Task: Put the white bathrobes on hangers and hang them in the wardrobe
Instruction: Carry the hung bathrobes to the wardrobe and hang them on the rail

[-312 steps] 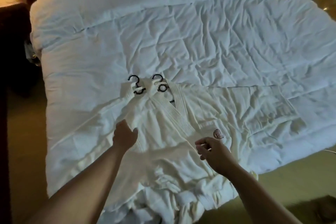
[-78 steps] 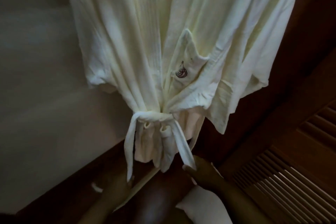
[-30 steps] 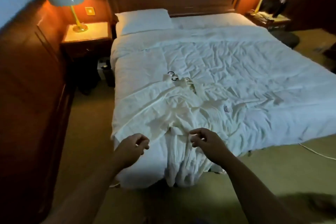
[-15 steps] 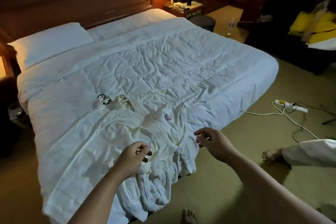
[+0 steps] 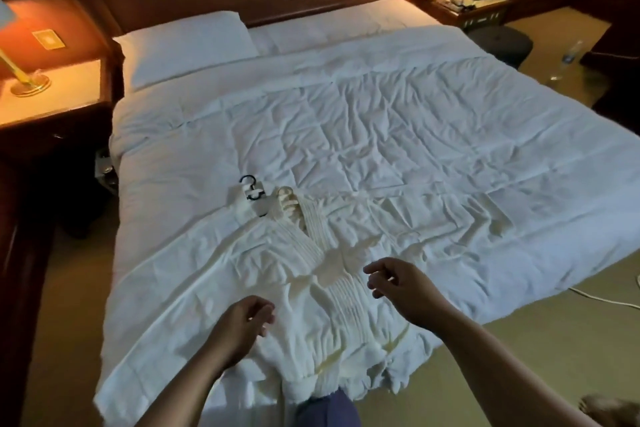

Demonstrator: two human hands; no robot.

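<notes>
Rumpled bed (image 5: 415,149) — bathrobe (image 5: 294,260) atop (lamp (image 5: 29,84) lit)

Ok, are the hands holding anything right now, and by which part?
Nothing is held. The left hand and right hand hover, fingers loosely curled, over the white bathrobe lying on the bed.

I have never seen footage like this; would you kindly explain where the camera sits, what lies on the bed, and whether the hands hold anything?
There is no machine: a person works with bare hands, and a camera worn on the head looks down at them. On the bed lies a white bathrobe, with a black hanger at its collar. The left hand and right hand hover above the bathrobe's lower part, fingers loosely curled, holding nothing.
</notes>
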